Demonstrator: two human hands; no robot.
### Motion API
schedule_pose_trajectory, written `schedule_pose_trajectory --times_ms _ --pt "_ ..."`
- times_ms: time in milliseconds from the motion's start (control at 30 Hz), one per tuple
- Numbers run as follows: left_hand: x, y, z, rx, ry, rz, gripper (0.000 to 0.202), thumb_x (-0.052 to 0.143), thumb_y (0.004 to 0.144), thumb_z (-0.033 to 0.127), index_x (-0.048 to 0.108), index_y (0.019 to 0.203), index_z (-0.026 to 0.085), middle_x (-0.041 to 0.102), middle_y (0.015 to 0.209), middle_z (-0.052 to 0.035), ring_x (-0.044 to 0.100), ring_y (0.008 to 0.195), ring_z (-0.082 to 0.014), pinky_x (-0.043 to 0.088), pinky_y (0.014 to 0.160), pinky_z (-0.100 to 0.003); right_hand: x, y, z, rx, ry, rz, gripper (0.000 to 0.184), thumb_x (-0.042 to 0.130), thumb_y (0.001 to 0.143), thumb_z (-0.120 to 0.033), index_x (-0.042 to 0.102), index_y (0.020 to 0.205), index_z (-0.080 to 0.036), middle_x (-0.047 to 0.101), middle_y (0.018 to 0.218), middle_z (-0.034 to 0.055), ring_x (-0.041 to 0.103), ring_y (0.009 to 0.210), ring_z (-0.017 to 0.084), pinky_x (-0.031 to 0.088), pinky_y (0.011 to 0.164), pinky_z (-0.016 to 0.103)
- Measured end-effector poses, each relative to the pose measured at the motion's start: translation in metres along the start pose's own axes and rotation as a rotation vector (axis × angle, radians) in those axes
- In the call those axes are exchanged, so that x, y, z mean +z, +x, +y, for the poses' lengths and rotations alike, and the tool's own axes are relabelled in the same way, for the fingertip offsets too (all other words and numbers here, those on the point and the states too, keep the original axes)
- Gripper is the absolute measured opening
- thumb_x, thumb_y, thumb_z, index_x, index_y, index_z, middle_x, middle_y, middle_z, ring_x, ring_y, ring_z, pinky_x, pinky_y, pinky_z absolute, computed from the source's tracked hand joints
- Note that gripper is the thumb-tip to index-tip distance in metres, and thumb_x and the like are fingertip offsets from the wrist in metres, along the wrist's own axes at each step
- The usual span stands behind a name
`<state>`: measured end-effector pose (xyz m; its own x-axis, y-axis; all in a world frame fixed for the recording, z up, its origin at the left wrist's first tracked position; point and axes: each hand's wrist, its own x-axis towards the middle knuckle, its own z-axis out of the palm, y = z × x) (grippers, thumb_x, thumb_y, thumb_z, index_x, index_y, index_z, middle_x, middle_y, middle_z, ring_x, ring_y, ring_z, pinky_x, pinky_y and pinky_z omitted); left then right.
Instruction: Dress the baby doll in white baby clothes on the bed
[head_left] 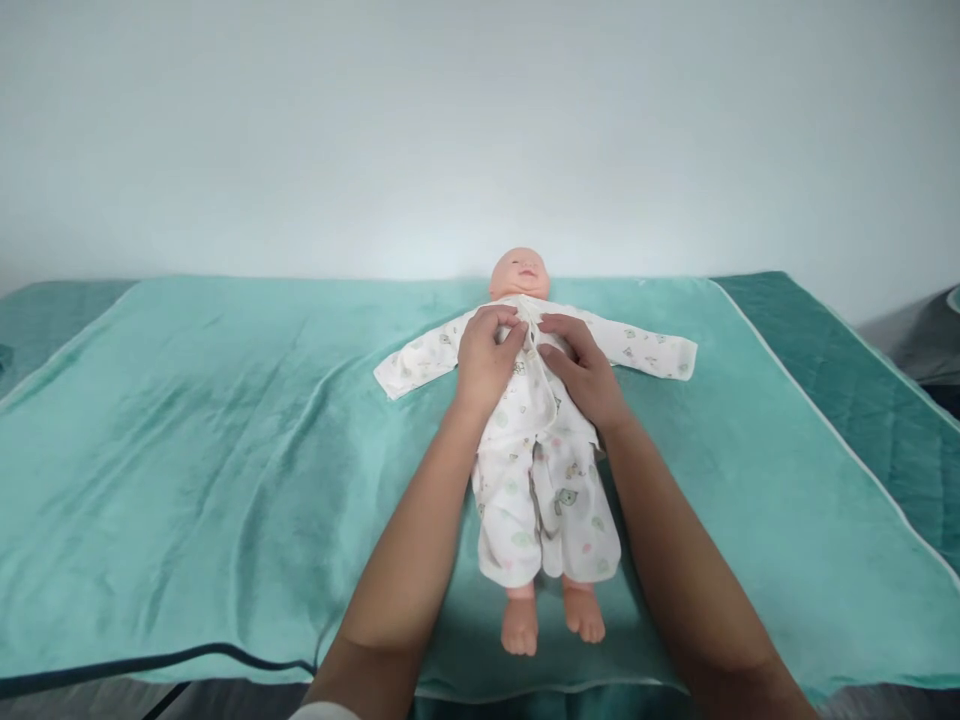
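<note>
A baby doll lies on its back on a teal blanket, head toward the wall and bare feet toward me. It wears a white printed top with both sleeves spread out sideways, and matching trousers. My left hand rests on the doll's chest with its fingers curled, pinching the top's front edge near the collar. My right hand lies on the other side of the chest, its fingers bent and pressed onto the top's opposite front edge. The two sets of fingertips almost meet at the top's opening.
The teal blanket covers a darker quilted green surface that shows at the right and far left. A plain pale wall stands behind. A dark object sits at the right edge. The blanket's near hem is at the bottom.
</note>
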<state>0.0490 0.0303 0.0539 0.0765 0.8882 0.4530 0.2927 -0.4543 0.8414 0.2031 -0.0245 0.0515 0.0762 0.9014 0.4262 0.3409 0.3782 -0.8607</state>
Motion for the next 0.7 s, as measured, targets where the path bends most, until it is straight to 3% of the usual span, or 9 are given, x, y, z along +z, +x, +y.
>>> schedule_pose_trajectory --times_ms 200,333,500,700 --pt "0.001 0.001 0.004 -0.024 0.04 -0.012 0.011 0.062 0.09 0.018 0.068 0.098 0.023 0.071 0.117 -0.0048 0.064 0.116 -0.0204 0.047 0.107 -0.036 0.004 0.028 -0.003 0.122 -0.074 0.009 0.017 0.068 0.088 -0.041 0.065 0.087 -0.024 0.064 0.104 0.0031 0.057 0.099 0.021 0.044 0.097 0.041" --pt "0.0 0.002 0.006 -0.031 0.048 -0.023 0.009 0.063 0.089 0.017 0.068 0.093 0.023 0.072 0.116 -0.0039 0.064 0.116 -0.0207 0.047 0.108 -0.037 0.006 0.034 -0.002 0.179 -0.05 0.026 0.012 0.069 0.083 -0.034 0.063 0.081 -0.023 0.064 0.104 0.0027 0.055 0.094 0.02 0.043 0.093 0.038" --pt "0.0 0.003 0.005 -0.018 0.015 -0.016 0.006 0.066 0.089 0.019 0.069 0.092 0.023 0.073 0.113 -0.0034 0.066 0.114 -0.0197 0.047 0.107 -0.036 0.005 0.034 0.004 0.301 0.176 0.041 0.01 0.07 0.079 -0.031 0.065 0.078 -0.022 0.068 0.104 0.0017 0.059 0.093 0.019 0.046 0.089 0.035" --pt "-0.001 0.003 0.005 0.0 0.001 -0.013 0.006 0.067 0.089 0.02 0.07 0.092 0.023 0.073 0.111 -0.0032 0.066 0.113 -0.0187 0.048 0.107 -0.034 0.005 0.032 0.008 0.261 0.277 0.067 0.01 0.07 0.08 -0.033 0.067 0.078 -0.023 0.071 0.104 0.0008 0.061 0.095 0.019 0.048 0.088 0.033"
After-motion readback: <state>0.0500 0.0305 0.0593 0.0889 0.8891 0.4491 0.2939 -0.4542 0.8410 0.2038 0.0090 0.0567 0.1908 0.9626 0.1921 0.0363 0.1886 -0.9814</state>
